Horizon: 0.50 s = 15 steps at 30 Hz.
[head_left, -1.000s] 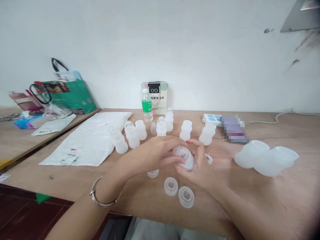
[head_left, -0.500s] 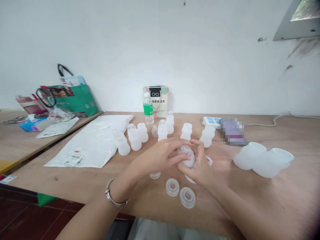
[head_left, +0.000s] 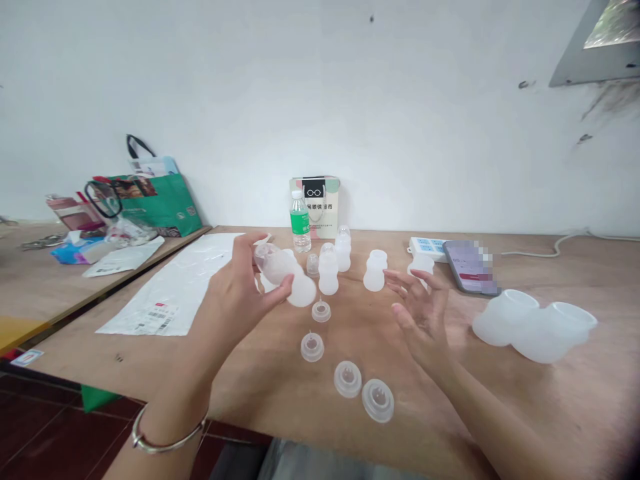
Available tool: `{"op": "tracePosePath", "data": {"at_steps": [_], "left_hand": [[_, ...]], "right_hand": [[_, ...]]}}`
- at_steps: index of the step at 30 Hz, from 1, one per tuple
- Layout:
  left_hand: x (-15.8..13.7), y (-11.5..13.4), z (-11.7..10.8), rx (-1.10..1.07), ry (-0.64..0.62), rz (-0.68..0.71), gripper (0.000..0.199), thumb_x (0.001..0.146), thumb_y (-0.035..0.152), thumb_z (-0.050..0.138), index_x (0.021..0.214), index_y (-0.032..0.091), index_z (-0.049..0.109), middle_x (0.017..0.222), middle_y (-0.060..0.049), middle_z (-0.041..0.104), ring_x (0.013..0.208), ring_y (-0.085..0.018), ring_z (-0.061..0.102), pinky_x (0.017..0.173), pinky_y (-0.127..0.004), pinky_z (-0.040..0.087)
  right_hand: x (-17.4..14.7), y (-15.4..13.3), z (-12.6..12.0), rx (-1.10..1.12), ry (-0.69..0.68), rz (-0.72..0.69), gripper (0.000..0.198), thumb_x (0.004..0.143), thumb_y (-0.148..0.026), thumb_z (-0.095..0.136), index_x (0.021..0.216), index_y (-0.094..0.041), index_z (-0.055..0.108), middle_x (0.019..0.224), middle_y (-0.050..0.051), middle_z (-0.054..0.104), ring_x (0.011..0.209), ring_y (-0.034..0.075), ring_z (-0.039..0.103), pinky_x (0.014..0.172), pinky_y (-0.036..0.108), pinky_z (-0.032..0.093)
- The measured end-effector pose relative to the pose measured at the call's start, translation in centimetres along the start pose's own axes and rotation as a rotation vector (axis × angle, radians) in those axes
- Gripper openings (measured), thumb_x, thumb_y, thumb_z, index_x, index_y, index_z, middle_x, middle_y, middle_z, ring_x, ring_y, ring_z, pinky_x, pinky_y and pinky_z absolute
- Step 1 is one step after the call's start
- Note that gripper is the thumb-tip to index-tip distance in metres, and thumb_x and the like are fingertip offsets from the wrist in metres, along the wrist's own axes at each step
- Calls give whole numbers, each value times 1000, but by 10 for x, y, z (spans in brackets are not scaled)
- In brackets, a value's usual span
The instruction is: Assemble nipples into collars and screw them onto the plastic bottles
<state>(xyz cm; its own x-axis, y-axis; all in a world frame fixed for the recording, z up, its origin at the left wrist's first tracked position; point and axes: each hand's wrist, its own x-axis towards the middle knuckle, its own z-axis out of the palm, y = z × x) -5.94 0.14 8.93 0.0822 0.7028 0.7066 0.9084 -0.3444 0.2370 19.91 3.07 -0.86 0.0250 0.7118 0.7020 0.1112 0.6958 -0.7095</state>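
My left hand (head_left: pixel 240 287) holds a small translucent white bottle (head_left: pixel 287 277) tilted on its side above the wooden table (head_left: pixel 500 393), left of centre. My right hand (head_left: pixel 420 313) hovers open with fingers spread, palm turned left, holding nothing, just in front of a standing bottle (head_left: pixel 420 265). More small bottles (head_left: pixel 375 270) (head_left: pixel 329 270) stand in a loose row behind the hands. Several loose translucent caps (head_left: pixel 313 347) (head_left: pixel 347 379) (head_left: pixel 378 400) (head_left: pixel 321 311) lie on the table between and in front of my hands.
Two larger translucent cups (head_left: pixel 535 323) lie on their sides at the right. A phone (head_left: pixel 470 267), a white power strip (head_left: pixel 425 245), a green-labelled water bottle (head_left: pixel 300 223) and a small box (head_left: pixel 315 200) sit at the back. A white plastic mailer (head_left: pixel 175 287) lies left; bags (head_left: pixel 150 193) stand far left.
Both hands held one bottle together at the centre. Now my left hand has carried it up and to the left, and my right hand has let go and opened.
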Motion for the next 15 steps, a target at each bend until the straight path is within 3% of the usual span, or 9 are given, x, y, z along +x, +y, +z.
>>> {"op": "tracePosePath", "data": {"at_steps": [3, 7, 15], "left_hand": [[-4, -19, 6, 196, -137, -44, 50, 78, 40, 61, 118, 19, 39, 90, -5, 63, 73, -23, 65, 60, -31, 50], [-15, -32, 32, 261, -280, -25, 42, 82, 35, 55, 117, 18, 40, 103, -11, 62, 79, -25, 66, 62, -32, 49], [-16, -43, 58, 175, -267, -9, 47, 87, 32, 51, 128, 15, 35, 120, -14, 56, 94, -26, 64, 74, -36, 52]], "right_hand": [[4, 1, -2, 0, 76, 12, 40, 85, -27, 53, 117, -29, 30, 118, 8, 57, 115, 20, 55, 99, 48, 43], [10, -1, -5, -1, 197, -2, 32, 85, -27, 55, 111, -27, 38, 108, 7, 60, 107, 20, 59, 92, 44, 47], [32, 6, -30, -87, 538, -45, 22, 85, -34, 53, 104, -26, 43, 98, 4, 60, 96, 22, 62, 82, 45, 51]]}}
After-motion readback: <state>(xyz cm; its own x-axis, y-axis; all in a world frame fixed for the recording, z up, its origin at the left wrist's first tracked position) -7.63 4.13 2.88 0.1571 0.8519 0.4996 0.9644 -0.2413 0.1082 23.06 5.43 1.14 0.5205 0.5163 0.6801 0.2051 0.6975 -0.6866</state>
